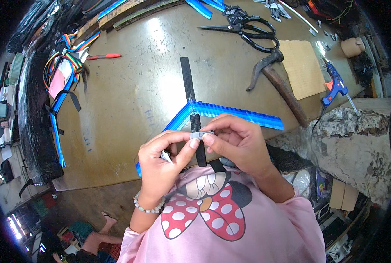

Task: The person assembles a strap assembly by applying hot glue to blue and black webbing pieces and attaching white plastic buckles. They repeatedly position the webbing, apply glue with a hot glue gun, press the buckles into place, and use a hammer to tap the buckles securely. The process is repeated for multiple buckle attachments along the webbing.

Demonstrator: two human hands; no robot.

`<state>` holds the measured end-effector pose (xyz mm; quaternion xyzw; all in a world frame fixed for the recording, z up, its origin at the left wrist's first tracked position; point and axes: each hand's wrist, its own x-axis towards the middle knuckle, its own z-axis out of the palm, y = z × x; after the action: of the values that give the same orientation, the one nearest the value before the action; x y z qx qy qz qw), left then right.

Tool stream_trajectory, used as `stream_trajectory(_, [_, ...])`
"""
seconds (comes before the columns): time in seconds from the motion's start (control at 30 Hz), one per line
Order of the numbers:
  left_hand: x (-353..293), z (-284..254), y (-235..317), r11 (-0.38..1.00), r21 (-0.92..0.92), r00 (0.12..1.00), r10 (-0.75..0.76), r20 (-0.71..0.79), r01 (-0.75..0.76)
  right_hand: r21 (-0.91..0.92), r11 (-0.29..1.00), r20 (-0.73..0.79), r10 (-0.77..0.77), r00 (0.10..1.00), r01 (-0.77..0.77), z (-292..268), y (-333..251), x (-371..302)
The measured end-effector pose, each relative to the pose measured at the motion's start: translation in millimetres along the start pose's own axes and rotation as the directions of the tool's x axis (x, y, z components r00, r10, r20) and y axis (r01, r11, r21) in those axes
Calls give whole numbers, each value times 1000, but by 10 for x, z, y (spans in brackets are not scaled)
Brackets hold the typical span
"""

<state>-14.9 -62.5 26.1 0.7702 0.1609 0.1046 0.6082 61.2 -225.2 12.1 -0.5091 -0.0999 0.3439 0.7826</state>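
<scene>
A small grey strip (196,135) lies across a black webbing strap (187,79) near the table's front edge. My left hand (160,160) pinches the strip's left end between thumb and fingertips, and a white scrap (165,156) sticks out among its curled fingers. At the other end, my right hand (243,144) is closed in a pinch on the same strip. Just beyond my fingers, a pleated blue ribbon (243,116) crosses the strap and bends at the crossing. Part of the ribbon's left arm is hidden behind my left hand.
Black-handled scissors (257,33), a hammer (283,87) and a cardboard sheet (301,68) lie at the back right. A blue glue gun (335,87) rests farther right. At left are a red pen (105,56) and bundled striped ribbons (68,61). Another person's leg (99,241) shows lower left.
</scene>
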Motion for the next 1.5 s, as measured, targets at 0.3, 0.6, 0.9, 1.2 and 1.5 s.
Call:
stream_trajectory(0.3, [34, 1, 27, 997, 81, 999, -16, 41, 13, -120, 993, -14, -8, 1000, 6, -36, 11, -21])
stream_trajectory(0.6, [409, 81, -101, 899, 430, 997, 76, 29, -81, -772, 635, -53, -73, 996, 6, -162, -142, 452])
stream_trajectory(0.9, [597, 58, -285, 971, 194, 991, -135, -21, 137, -813, 582, -34, -8, 999, -24, -208, -113, 639])
stream_trajectory(1.2, [593, 61, -273, 964, 226, 990, -140, -15, 139, -838, 545, -13, 18, 1000, -21, -216, -141, 681])
stream_trajectory(1.5, [539, -13, -246, 962, 264, 997, -77, -7, 76, -855, 518, 27, 37, 999, 4, -268, -131, 739])
